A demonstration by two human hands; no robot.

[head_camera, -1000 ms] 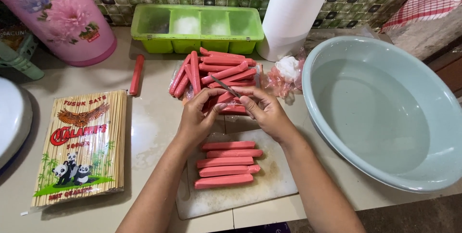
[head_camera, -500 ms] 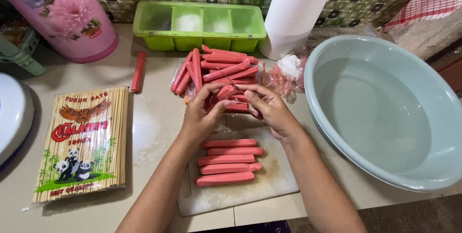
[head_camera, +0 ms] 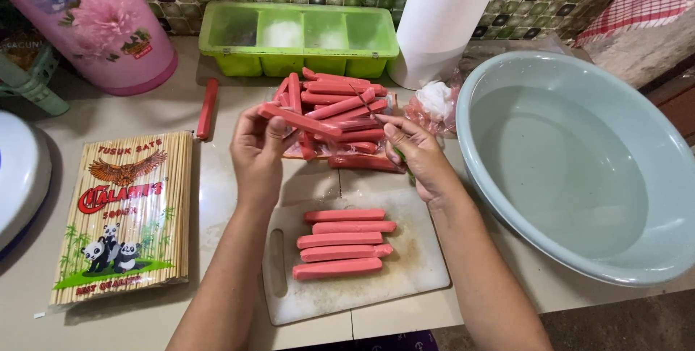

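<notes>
Item one, as I log it from my remote seat: a single pink sausage (head_camera: 300,120), pinched between thumb and fingertips of the left hand (head_camera: 258,149) and held roughly level above the counter, just in front of the sausage pile (head_camera: 340,108). Half a second ago both hands were bunched together low over the pile; now I see the left hand lifted clear to the left with the sausage free of the heap. Item two: the right hand (head_camera: 418,157), fingers curled closed around a small knife (head_camera: 363,101) whose thin blade points up and away over the pile; the handle is mostly hidden in the palm, and this hand has drawn apart from the left since the earlier view. Item three: four peeled sausages (head_camera: 342,243) lying side by side on the white cutting board (head_camera: 420,271), unchanged in position. Item four: a crumpled clear wrapper bundle (head_camera: 434,101) just beside the right hand. Item five: a large pale blue basin (head_camera: 579,163) to the right, a green divided tray (head_camera: 297,36) behind the pile, a white paper roll (head_camera: 445,18) beside the tray. Item six: a packet of bamboo skewers (head_camera: 123,213) well to the left, a lone wrapped sausage (head_camera: 208,108) above it, and a pink flowered jug (head_camera: 94,21) in the far corner.
</notes>
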